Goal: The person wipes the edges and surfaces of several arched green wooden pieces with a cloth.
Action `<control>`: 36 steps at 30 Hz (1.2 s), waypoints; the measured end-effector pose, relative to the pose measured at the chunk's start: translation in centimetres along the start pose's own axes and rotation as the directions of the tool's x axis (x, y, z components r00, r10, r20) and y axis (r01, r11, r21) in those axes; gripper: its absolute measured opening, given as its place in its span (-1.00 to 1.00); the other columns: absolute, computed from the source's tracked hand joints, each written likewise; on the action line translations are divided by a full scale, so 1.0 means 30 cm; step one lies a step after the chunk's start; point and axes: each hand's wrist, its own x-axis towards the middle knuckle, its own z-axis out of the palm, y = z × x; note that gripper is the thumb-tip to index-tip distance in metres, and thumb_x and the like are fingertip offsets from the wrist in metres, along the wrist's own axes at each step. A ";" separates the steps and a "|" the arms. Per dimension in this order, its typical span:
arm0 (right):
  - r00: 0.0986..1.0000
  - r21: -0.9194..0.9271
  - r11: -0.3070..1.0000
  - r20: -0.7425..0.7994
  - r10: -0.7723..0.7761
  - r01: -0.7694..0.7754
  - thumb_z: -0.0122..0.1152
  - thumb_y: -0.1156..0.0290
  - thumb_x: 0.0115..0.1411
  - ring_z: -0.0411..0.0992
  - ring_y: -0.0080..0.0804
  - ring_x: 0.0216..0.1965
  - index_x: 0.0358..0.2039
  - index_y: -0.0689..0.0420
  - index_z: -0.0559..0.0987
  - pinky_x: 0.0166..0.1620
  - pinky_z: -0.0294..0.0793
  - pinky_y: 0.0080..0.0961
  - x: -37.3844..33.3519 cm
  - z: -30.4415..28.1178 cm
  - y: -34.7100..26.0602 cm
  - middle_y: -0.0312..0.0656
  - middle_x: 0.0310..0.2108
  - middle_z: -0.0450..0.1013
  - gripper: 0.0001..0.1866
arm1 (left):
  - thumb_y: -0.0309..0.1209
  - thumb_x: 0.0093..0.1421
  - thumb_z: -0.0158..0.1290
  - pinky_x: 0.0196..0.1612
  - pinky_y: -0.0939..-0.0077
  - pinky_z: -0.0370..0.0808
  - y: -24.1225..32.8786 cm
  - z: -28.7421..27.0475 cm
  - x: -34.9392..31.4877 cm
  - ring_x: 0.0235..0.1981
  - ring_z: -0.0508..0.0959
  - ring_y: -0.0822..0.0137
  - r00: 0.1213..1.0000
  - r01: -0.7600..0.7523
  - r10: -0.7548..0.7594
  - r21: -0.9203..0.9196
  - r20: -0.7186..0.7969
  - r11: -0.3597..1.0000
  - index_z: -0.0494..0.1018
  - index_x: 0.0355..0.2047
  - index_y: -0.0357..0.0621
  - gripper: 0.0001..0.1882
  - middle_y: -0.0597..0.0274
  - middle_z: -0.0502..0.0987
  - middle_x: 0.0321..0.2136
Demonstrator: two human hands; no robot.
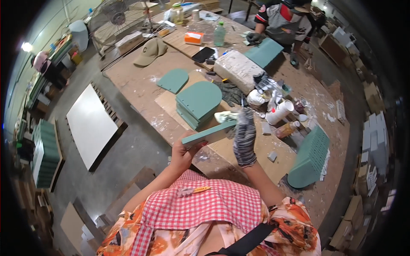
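A green-faced board (208,134) is tilted up on its edge in front of me, its pale side edge toward me. My bare left hand (183,154) is closed on its left end. My right hand (244,138), in a grey-and-black knit glove, is closed at the board's right end, its fingertips partly hidden. A whitish cloth (226,116) shows behind the board beside the glove; whether my fingers hold it I cannot tell. Just beyond lies a stack of green boards with rounded ends (199,98). One similar board (173,80) lies apart, farther left.
A white-spattered block (235,70), a dark glove (231,94), a white bottle (280,112) and a jar (288,129) crowd the table's middle right. A perforated green piece (309,158) stands at right. Across the table, a person's gloved hand (255,38) is near a green panel (265,53).
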 end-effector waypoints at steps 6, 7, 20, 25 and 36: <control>0.793 -0.535 0.596 0.499 -0.349 0.599 0.00 0.31 0.04 0.25 -0.11 0.00 -0.13 0.12 0.44 0.08 0.11 -0.02 -0.063 0.055 -0.065 -0.07 -0.12 0.32 -0.64 | -0.70 0.06 0.03 -0.14 0.59 0.39 -0.069 0.026 0.001 -0.22 0.48 0.42 0.997 0.041 -0.046 0.089 0.054 0.995 0.43 -0.20 -0.32 -0.75 0.24 0.50 -0.28; 0.844 -0.587 0.649 0.510 -0.167 0.483 0.03 0.24 0.03 0.24 -0.07 0.02 -0.13 0.11 0.45 0.09 0.12 -0.03 -0.075 0.083 -0.121 -0.06 -0.11 0.32 -0.62 | -0.68 0.05 0.04 -0.13 0.57 0.39 -0.095 0.033 -0.005 -0.21 0.48 0.41 1.000 0.028 -0.028 0.058 0.009 0.998 0.43 -0.19 -0.33 -0.73 0.25 0.51 -0.27; 0.918 0.109 0.923 0.200 0.343 -0.369 -0.15 0.29 0.29 0.38 -0.28 -0.14 -0.13 0.18 0.46 -0.01 0.32 -0.38 0.010 -0.202 0.020 -0.06 -0.20 0.40 -0.70 | -0.75 0.04 0.04 -0.19 0.56 0.42 -0.091 0.133 0.020 -0.30 0.48 0.36 0.994 -0.110 0.109 0.038 0.026 0.993 0.43 -0.25 -0.35 -0.77 0.13 0.47 -0.35; 0.924 -0.260 0.887 -0.073 0.376 -0.382 -0.07 0.32 0.26 0.44 -0.32 -0.23 -0.15 0.20 0.46 -0.06 0.39 -0.48 0.034 -0.423 0.333 -0.10 -0.25 0.44 -0.73 | -0.77 0.05 0.01 -0.15 0.55 0.46 -0.104 0.184 0.055 -0.20 0.49 0.28 0.937 -0.266 0.222 0.138 0.271 0.954 0.41 -0.23 -0.34 -0.75 0.09 0.45 -0.24; 0.887 0.893 0.388 0.025 0.461 -0.226 -0.12 0.20 0.30 0.45 -0.44 -0.28 -0.07 0.25 0.39 -0.20 0.54 -0.42 -0.147 -0.442 0.421 -0.10 -0.24 0.44 -0.63 | -0.70 0.02 0.10 -0.19 0.48 0.43 -0.181 0.314 0.120 -0.24 0.53 0.21 0.952 -0.104 0.074 0.086 0.297 0.991 0.47 -0.31 -0.31 -0.81 0.08 0.51 -0.35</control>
